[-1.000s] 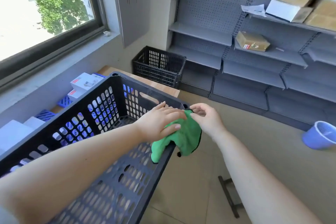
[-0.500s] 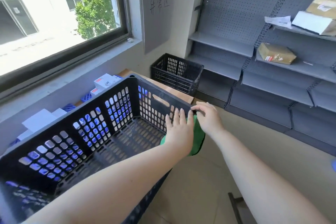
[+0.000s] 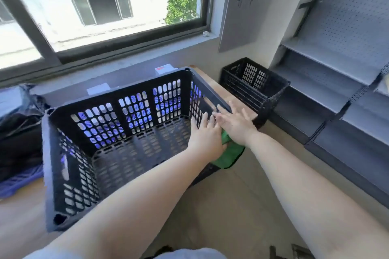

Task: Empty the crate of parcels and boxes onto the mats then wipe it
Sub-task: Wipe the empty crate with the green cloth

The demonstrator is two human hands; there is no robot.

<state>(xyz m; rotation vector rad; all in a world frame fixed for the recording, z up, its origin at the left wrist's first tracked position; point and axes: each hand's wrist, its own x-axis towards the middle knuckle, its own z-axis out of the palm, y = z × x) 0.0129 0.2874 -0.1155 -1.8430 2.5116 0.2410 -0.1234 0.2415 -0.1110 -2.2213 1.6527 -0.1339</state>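
The left hand (image 3: 205, 136) and right hand (image 3: 235, 126) press flat, fingers straight, on a green cloth (image 3: 228, 153) over the crate's (image 3: 117, 132) right rim. The crate sits empty on the surface under the window. The cloth looks soft and floppy, so bunch it. The crate looks stiff and light.

crate (image 3: 117, 132) on table (image 3: 19, 216), second crate (image 3: 254, 88) right, behind

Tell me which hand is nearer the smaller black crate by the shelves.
Right. The right hand lies flat on the big crate's right rim, beside the smaller black crate. The left hand rests just inside that rim, farther away.
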